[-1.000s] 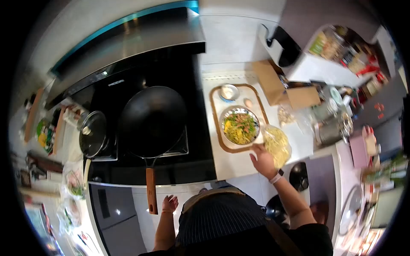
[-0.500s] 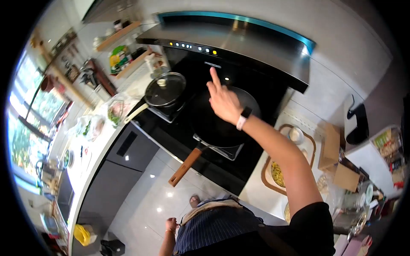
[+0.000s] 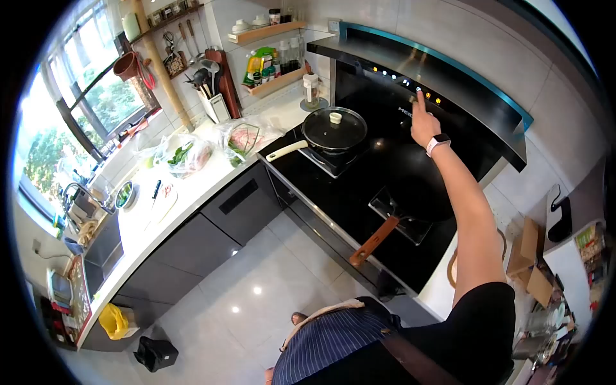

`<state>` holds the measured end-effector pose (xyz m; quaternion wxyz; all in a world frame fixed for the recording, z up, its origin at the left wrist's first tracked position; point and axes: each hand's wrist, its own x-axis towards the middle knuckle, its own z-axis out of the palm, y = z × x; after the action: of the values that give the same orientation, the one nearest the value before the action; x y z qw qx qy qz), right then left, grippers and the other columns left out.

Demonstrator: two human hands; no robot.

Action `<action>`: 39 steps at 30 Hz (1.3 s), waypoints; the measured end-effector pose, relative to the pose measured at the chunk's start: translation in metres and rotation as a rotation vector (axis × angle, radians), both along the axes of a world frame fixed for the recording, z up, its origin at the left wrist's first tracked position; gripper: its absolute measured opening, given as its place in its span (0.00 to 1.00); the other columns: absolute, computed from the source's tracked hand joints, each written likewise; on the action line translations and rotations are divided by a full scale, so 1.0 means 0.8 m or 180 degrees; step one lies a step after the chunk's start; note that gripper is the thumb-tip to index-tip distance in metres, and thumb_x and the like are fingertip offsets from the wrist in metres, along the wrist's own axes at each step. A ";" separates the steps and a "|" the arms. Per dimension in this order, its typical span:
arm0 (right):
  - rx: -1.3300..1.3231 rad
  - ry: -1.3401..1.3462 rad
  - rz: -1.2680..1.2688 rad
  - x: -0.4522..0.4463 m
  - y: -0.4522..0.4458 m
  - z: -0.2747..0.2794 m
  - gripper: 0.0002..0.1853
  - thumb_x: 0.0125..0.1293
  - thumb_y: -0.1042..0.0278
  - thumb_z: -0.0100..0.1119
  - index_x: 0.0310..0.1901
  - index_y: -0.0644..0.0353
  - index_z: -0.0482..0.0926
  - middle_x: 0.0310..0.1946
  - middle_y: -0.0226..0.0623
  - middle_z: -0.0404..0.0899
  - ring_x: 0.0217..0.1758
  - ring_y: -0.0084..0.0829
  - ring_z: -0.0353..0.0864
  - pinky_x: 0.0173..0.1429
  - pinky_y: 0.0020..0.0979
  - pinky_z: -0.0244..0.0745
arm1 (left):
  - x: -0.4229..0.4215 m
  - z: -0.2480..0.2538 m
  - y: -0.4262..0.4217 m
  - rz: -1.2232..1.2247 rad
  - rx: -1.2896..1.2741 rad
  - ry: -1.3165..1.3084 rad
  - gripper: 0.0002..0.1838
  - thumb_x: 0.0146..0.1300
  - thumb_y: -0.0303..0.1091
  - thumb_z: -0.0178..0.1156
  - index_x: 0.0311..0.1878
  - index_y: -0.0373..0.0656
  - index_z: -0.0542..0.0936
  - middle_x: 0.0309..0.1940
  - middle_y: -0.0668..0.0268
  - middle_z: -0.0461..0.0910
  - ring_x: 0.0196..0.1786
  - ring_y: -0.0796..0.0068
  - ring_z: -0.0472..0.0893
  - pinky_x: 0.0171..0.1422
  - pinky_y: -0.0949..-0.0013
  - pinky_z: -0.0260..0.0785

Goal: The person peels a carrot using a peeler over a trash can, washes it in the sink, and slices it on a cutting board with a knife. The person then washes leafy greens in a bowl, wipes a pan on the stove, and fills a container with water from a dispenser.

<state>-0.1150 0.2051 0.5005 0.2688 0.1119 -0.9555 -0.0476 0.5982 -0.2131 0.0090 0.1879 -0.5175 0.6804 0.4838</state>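
Note:
My right hand (image 3: 425,125) is raised to the range hood (image 3: 449,96), its index finger stretched out to the lit buttons on the front panel and the other fingers curled. It holds nothing. The fingertip looks to be on or just in front of a button; I cannot tell if it presses. Below the arm, a dark wok (image 3: 414,199) with a wooden handle (image 3: 375,240) sits on the right burner, partly hidden by the forearm. A frying pan with a glass lid (image 3: 343,131) stands on the left burner. Only a sliver of my left hand (image 3: 269,376) shows at the bottom edge, fingers hidden.
Plastic bags of food (image 3: 186,155), a knife (image 3: 156,189) and a bowl of greens (image 3: 125,194) lie on the left counter beside the sink (image 3: 106,253). Cardboard boxes (image 3: 525,247) stand at the right. A black bin (image 3: 156,353) is on the floor.
My right hand has moved from above the wok up to the hood's buttons. My left hand has dropped almost out of view. The camera view has turned and shifted left.

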 end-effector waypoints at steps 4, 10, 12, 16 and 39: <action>-0.0584 -0.0548 0.0784 0.089 -0.131 -0.029 0.26 0.53 0.71 0.53 0.56 0.60 0.65 0.62 0.48 0.62 0.42 0.50 0.79 0.45 0.46 0.74 | 0.016 -0.031 -0.081 -0.0428 -0.0069 0.0171 0.13 0.56 0.39 0.54 0.33 0.39 0.81 0.29 0.57 0.82 0.31 0.65 0.82 0.35 0.67 0.74; 0.0529 -0.3224 0.2978 0.235 -0.314 -0.123 0.23 0.61 0.51 0.55 0.50 0.61 0.72 0.43 0.48 0.78 0.47 0.49 0.77 0.48 0.44 0.72 | -0.044 0.029 -0.156 0.0771 0.0939 0.0548 0.19 0.59 0.45 0.56 0.46 0.40 0.76 0.40 0.58 0.77 0.35 0.61 0.80 0.38 0.62 0.76; 0.0804 -0.3336 0.3194 0.267 -0.355 -0.152 0.25 0.61 0.51 0.54 0.54 0.62 0.70 0.48 0.46 0.76 0.49 0.48 0.76 0.50 0.43 0.72 | -0.089 0.084 -0.165 0.0308 0.1086 0.0798 0.25 0.60 0.50 0.57 0.52 0.40 0.73 0.46 0.59 0.74 0.42 0.59 0.78 0.40 0.58 0.75; 0.1497 -0.3259 0.3339 0.283 -0.420 -0.170 0.24 0.61 0.51 0.54 0.53 0.60 0.70 0.45 0.41 0.76 0.45 0.42 0.78 0.46 0.40 0.74 | -0.156 0.146 -0.148 0.0607 0.1558 0.0689 0.36 0.60 0.60 0.53 0.63 0.42 0.66 0.59 0.57 0.69 0.62 0.56 0.66 0.60 0.49 0.63; 0.1332 -0.3403 0.3880 0.154 -0.759 -0.302 0.16 0.59 0.57 0.58 0.42 0.60 0.75 0.38 0.40 0.77 0.43 0.41 0.78 0.46 0.38 0.72 | -0.178 0.096 -0.313 0.3037 0.0069 0.1228 0.21 0.63 0.46 0.50 0.44 0.36 0.77 0.36 0.53 0.80 0.37 0.60 0.78 0.46 0.60 0.68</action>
<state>0.0081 -0.4017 0.2585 -0.2682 0.6640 -0.6979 -0.0108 0.4558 -0.4635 0.0861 -0.1773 -0.6697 0.3857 0.6094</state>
